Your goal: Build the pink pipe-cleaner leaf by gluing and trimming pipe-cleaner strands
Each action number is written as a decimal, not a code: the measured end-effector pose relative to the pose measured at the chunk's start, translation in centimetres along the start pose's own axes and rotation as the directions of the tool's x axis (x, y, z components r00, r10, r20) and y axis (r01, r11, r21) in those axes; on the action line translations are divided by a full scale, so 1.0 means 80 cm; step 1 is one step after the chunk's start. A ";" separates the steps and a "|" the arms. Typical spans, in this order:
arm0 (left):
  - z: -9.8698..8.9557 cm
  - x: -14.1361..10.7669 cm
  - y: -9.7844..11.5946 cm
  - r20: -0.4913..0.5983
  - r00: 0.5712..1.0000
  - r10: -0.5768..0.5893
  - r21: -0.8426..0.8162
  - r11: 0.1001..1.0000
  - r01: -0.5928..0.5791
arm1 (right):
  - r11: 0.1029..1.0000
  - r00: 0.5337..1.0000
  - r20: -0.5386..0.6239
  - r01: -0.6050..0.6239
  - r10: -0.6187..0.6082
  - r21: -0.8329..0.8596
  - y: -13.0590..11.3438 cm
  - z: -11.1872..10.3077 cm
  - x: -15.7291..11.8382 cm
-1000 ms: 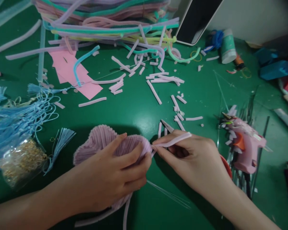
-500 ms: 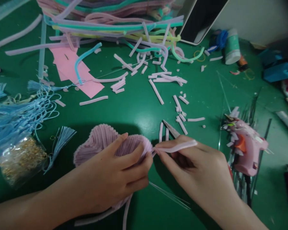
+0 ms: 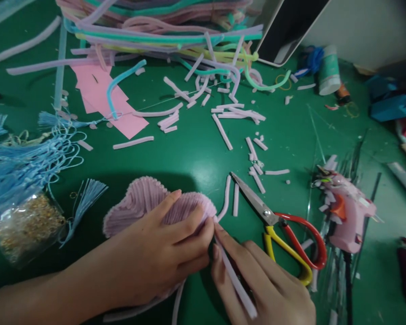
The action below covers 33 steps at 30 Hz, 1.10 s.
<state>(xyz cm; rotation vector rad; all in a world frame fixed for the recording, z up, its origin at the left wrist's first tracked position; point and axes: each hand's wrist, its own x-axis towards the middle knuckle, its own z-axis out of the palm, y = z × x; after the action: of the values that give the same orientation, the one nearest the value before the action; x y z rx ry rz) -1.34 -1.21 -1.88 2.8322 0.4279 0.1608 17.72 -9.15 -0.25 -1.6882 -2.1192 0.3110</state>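
Head view, remote log. I have the left hand (image 3: 162, 243) closed over a ribbed lilac chenille piece (image 3: 135, 205), its fingers spread across the face. The right hand (image 3: 264, 280) has finger and thumb together on a lilac chenille strip (image 3: 236, 282) at the piece's right edge; how firm that pinch is, I cannot tell.

Progress, my estimate: well advanced. Rows lie packed side by side in the visible part, with a lobed upper edge. Left over: the strip stands clear of the edge, not laid in, and loose tails (image 3: 177, 304) stick out below the left hand. The palm hides the middle, so its finish is unconfirmed.

Orientation: the piece's long axis runs roughly crosswise, as far as it shows. The strip slants from the left fingertips down-right, free end toward the wearer.

Nearby: scissors (image 3: 265, 212) just above the right hand, tips pointing up-left; pink glue gun (image 3: 352, 212) farther right.
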 end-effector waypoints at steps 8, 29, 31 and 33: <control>0.005 -0.003 -0.003 -0.079 0.996 0.037 0.054 0.998 -0.033 | 1.000 1.000 0.025 -0.009 0.009 -0.011 0.001 0.004 -0.006; -0.004 0.000 -0.008 -0.178 0.967 -0.180 -0.107 0.981 0.162 | 0.919 0.927 0.157 -0.363 0.340 0.153 0.020 -0.023 0.018; -0.007 0.005 -0.009 -0.145 0.946 -0.289 -0.091 0.956 0.278 | 0.815 0.835 0.304 -0.531 0.458 0.232 0.023 -0.024 0.029; -0.007 0.009 -0.011 -0.129 0.943 -0.307 -0.042 0.952 0.304 | 0.640 0.690 0.514 -0.703 0.509 0.310 0.022 -0.022 0.039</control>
<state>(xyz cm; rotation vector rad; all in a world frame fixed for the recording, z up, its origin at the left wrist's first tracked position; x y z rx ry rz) -0.98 0.00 -1.54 2.6989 0.8811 0.2913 19.50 -5.87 1.11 -2.0808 -1.3720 1.3715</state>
